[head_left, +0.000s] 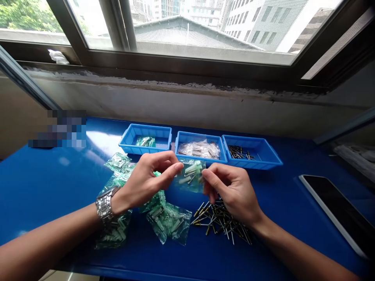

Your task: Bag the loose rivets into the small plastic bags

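Observation:
Between my two hands hangs a small clear greenish plastic bag with pale plugs and metal pins inside. My left hand pinches its upper left edge between thumb and forefinger. On the other side, my right hand grips the right edge, fingers curled and partly hidden. Below my right hand lies a loose pile of pop rivets, silver and black with brass-coloured ends. Several more filled green bags lie under and around my left hand, among them a bag nearest the table's front.
Three blue bins stand in a row: the left bin holds a green bag, the middle bin clear bags, the right bin loose rivets. A black-screened tablet lies right on the blue table. A window is behind.

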Motion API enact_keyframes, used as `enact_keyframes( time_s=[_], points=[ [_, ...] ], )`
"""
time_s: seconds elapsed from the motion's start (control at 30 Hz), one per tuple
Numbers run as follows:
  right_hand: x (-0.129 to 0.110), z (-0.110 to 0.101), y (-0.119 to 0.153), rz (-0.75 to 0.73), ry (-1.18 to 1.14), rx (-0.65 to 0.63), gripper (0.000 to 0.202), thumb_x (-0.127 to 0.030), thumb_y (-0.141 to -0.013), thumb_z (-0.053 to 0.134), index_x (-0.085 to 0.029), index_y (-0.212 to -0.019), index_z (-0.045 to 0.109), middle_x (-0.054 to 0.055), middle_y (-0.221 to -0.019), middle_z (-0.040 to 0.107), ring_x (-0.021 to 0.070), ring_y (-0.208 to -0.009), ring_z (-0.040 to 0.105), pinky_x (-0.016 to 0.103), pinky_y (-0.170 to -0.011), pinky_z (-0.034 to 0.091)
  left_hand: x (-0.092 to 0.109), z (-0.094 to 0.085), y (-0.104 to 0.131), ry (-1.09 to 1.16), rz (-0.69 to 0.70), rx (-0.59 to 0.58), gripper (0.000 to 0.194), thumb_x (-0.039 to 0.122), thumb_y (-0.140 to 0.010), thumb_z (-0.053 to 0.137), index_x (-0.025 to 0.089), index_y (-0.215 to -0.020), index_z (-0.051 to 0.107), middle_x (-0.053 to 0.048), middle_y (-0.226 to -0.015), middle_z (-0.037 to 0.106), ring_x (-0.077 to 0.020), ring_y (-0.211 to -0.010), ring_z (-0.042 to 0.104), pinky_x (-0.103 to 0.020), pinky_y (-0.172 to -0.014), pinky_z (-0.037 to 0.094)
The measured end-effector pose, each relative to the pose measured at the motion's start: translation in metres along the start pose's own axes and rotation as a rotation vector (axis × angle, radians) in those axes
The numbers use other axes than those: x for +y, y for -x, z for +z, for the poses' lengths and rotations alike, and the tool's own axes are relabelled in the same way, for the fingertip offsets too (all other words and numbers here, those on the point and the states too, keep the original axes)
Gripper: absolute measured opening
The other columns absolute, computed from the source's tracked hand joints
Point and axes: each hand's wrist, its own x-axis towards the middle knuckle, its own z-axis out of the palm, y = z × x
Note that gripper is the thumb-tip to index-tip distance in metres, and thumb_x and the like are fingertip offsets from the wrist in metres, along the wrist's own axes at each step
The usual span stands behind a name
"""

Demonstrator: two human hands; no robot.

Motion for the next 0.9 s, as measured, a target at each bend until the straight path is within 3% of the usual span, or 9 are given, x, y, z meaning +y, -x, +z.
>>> enact_keyframes(
  time_s=[0.13, 0.3, 0.4, 0.47, 0.57, 0.6, 0.7, 0.77, 0.9],
  points=[
    [0.001, 0.001, 0.003, -0.019, 0.038, -0.052, 0.031, -0.035, -0.101, 0.062, -0.017, -0.077, 0.072, -0.002, -0.058, 0.064, 0.0062, -0.045, 0.057, 0.017, -0.043, 0.045, 0.007, -0.015, -0.008, -0.071, 0.026, 0.035, 0.024, 0.027, -0.096, 0.066, 0.016, -0.075, 0.063, 0.005, -0.056, 0.057, -0.0058, -0.045, 0.049, -0.016, -0.041, 0.039],
    [-0.001, 0.0, 0.005, -0.079, 0.074, -0.055, 0.029, -0.032, -0.101, 0.061, -0.018, -0.08, 0.075, -0.003, -0.057, 0.063, 0.0066, -0.047, 0.058, 0.017, -0.046, 0.046, 0.001, -0.07, -0.031, -0.461, 0.027, 0.314, 0.031, 0.039, -0.097, 0.063, 0.018, -0.074, 0.067, 0.002, -0.059, 0.058, -0.0095, -0.05, 0.05, -0.021, -0.044, 0.035],
    [-0.003, 0.0, 0.004, -0.116, 0.096, -0.063, 0.029, -0.03, -0.101, 0.06, -0.017, -0.079, 0.075, -0.003, -0.055, 0.061, 0.006, -0.046, 0.055, 0.017, -0.045, 0.044, -0.009, -0.101, -0.038, -0.858, -0.033, 0.302, 0.034, 0.047, -0.094, 0.064, 0.019, -0.076, 0.072, 0.001, -0.062, 0.061, -0.0123, -0.057, 0.051, -0.025, -0.051, 0.035],
    [-0.004, 0.0, 0.004, -0.137, 0.109, -0.063, 0.029, -0.028, -0.101, 0.06, -0.017, -0.078, 0.074, -0.004, -0.054, 0.06, 0.0058, -0.046, 0.054, 0.017, -0.044, 0.042, -0.01, -0.109, -0.036, -1.025, -0.022, 0.266, 0.033, 0.049, -0.092, 0.066, 0.018, -0.086, 0.076, 0.001, -0.068, 0.063, -0.0141, -0.066, 0.054, -0.026, -0.057, 0.037],
    [-0.006, 0.001, 0.003, -0.164, 0.13, -0.06, 0.03, -0.027, -0.1, 0.06, -0.016, -0.076, 0.074, -0.004, -0.054, 0.059, 0.0061, -0.046, 0.052, 0.018, -0.044, 0.04, 0.005, -0.097, -0.022, -1.066, 0.124, 0.264, 0.031, 0.046, -0.098, 0.059, 0.019, -0.096, 0.075, 0.001, -0.076, 0.064, -0.0143, -0.07, 0.054, -0.027, -0.063, 0.041],
    [-0.007, 0.001, 0.003, -0.17, 0.136, -0.057, 0.03, -0.027, -0.1, 0.06, -0.016, -0.076, 0.074, -0.004, -0.054, 0.059, 0.0062, -0.046, 0.051, 0.018, -0.044, 0.04, 0.013, -0.088, -0.015, -1.032, 0.161, 0.195, 0.029, 0.043, -0.099, 0.058, 0.019, -0.098, 0.074, 0.001, -0.08, 0.066, -0.0152, -0.073, 0.056, -0.027, -0.066, 0.044],
    [-0.007, 0.001, 0.004, -0.179, 0.148, -0.051, 0.031, -0.027, -0.1, 0.06, -0.016, -0.075, 0.073, -0.003, -0.055, 0.059, 0.0065, -0.046, 0.051, 0.019, -0.044, 0.04, 0.031, -0.06, 0.012, -0.868, 0.231, -0.237, 0.017, 0.037, -0.1, 0.061, 0.024, -0.101, 0.073, 0.001, -0.09, 0.071, -0.0172, -0.084, 0.064, -0.032, -0.083, 0.053],
    [-0.007, 0.001, 0.005, -0.183, 0.159, -0.048, 0.03, -0.027, -0.1, 0.06, -0.016, -0.075, 0.074, -0.003, -0.055, 0.059, 0.0066, -0.046, 0.051, 0.019, -0.045, 0.04, 0.035, -0.045, 0.032, -0.839, 0.215, -0.439, 0.017, 0.038, -0.099, 0.064, 0.028, -0.111, 0.07, 0.001, -0.098, 0.072, -0.0187, -0.088, 0.066, -0.038, -0.096, 0.052],
    [-0.007, 0.001, 0.006, -0.201, 0.175, -0.048, 0.029, -0.026, -0.099, 0.061, -0.016, -0.074, 0.074, -0.003, -0.056, 0.061, 0.0065, -0.046, 0.051, 0.019, -0.044, 0.04, 0.026, -0.027, 0.066, -0.927, 0.202, -0.503, 0.038, 0.041, -0.093, 0.072, 0.031, -0.129, 0.063, -0.004, -0.122, 0.07, -0.0305, -0.113, 0.062, -0.05, -0.102, 0.049]
  ],
)
